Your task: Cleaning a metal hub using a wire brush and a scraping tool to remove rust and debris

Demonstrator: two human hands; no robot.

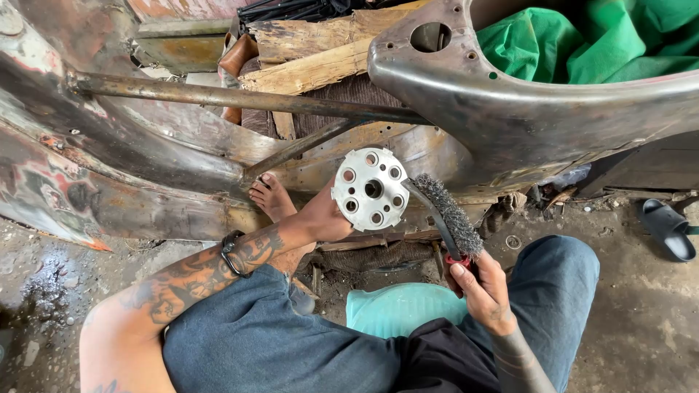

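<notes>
The perforated disc [370,189] sits just beyond the left hand [325,218], with the wire brush [448,215] touching its right edge above the right hand [484,291]. The metal body shell [510,109] lies beyond both hands; a sandal [668,229] lies far right.

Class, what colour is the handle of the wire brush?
Red, where the right hand grips the wire brush; head view.

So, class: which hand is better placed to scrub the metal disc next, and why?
The right hand: it grips the wire brush, whose bristles touch the round metal disc. The left hand steadies that disc.

Left hand [324,218] grips round metal disc [370,189] (holed); right hand [484,291] holds wire brush [453,215] against it.
</notes>
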